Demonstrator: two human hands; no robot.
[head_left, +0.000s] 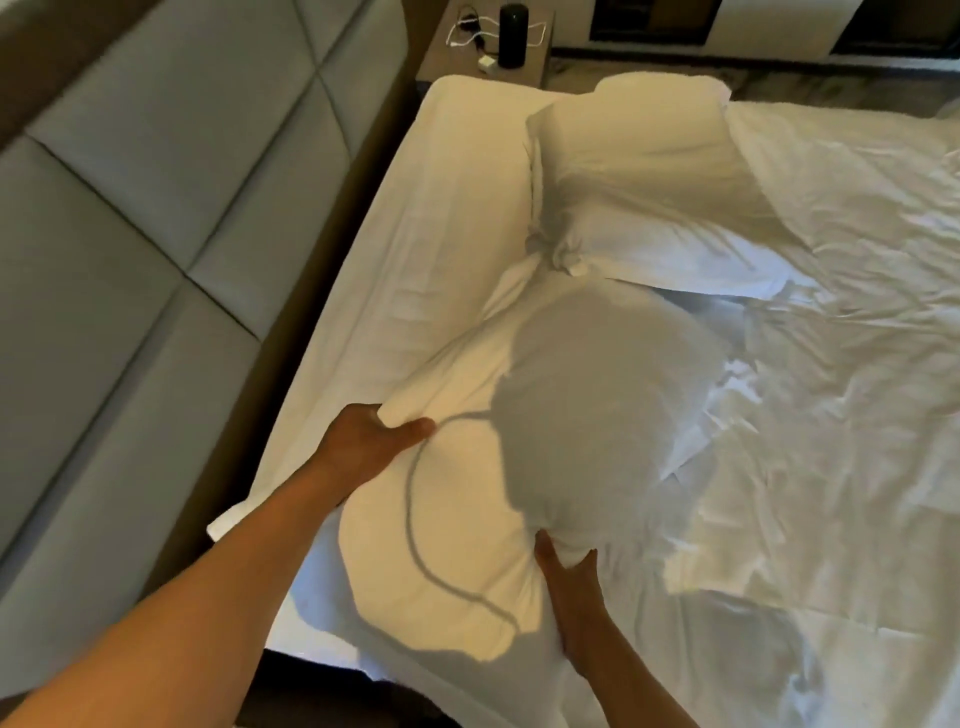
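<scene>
Two hands grip one pillow (467, 493) on the bed (441, 208): left hand (363, 441) at its far corner, right hand (569, 577) pinching its near edge.

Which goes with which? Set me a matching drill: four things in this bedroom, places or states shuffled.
1. near pillow
2. far pillow
3. black cylinder
4. padded headboard

A. on the bedside table
B. grey, left of the mattress
C. gripped by left hand and right hand
D. lying untouched, nearer the table

Pairs: 1-C, 2-D, 3-A, 4-B
</scene>
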